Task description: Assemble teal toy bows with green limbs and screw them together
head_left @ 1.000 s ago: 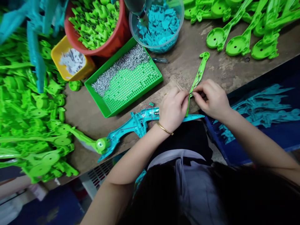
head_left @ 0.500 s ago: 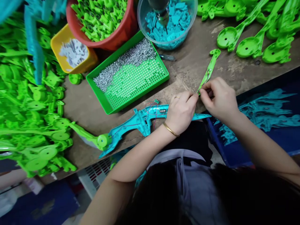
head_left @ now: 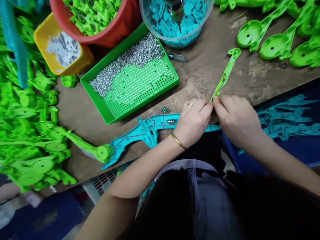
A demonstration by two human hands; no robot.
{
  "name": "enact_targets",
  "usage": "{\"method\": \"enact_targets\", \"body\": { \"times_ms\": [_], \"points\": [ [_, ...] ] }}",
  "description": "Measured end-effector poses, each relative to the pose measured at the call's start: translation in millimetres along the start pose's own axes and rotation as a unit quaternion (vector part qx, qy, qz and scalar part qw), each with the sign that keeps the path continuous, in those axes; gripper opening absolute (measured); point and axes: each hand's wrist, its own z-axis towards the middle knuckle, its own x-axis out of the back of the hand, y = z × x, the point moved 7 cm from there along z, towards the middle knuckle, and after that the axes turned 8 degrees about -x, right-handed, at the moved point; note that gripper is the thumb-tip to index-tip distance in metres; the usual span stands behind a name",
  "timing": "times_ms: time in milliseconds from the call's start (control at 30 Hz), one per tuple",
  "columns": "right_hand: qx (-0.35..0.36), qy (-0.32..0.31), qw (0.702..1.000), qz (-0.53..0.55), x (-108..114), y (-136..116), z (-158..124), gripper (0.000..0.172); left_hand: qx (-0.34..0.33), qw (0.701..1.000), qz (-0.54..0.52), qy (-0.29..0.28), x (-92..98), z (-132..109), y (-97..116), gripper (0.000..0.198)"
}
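A slim green plastic arm [head_left: 225, 74] with thin wiring along it slants up from my fingertips. My left hand [head_left: 194, 120], with a ring and a bangle, pinches its lower end. At that same end the fingers of my right hand [head_left: 237, 116] are pressed together; the exact contact point is hidden. Beneath my left hand runs a turquoise plastic shell [head_left: 132, 136], open side up, with a metal spring-like part [head_left: 171, 121] and red wires inside. A tiny green circuit board [head_left: 164, 109] hangs off those wires. A green piece [head_left: 103, 152] is joined to the shell's left end.
A green basket of screws [head_left: 132, 80] stands behind the shell, near a red bowl [head_left: 100, 36], a yellow tub [head_left: 65, 68] and a clear bowl [head_left: 180, 41] under a driver [head_left: 176, 10]. Green parts [head_left: 32, 140] pile up left. A blue bin [head_left: 280, 153] holds turquoise parts.
My right hand has moved in closer to the left, its fingertips now at the green arm's lower end. The whole view has shifted slightly.
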Motion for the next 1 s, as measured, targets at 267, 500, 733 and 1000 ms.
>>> {"method": "enact_targets", "body": {
  "times_ms": [267, 500, 733, 1000],
  "points": [
    [-0.033, 0.09, 0.975, 0.201, 1, 32, -12, 0.027, 0.003, 1.0, -0.018, 0.02, 0.5, -3, -2, 0.024],
    [0.003, 0.15, 0.983, 0.105, 3, 19, -7, 0.022, 0.012, 0.999, -0.026, 0.035, 5.9, -1, -2, 0.024],
    [-0.019, 0.152, 0.979, 0.134, 10, 24, -9, 0.021, 0.047, 0.998, 0.03, 0.016, 18.3, 2, -2, 0.025],
    [0.009, 0.129, 0.97, 0.204, 7, 14, -3, 0.022, 0.092, 0.994, -0.057, 0.018, 30.4, -12, -4, 0.016]
  ]
}}
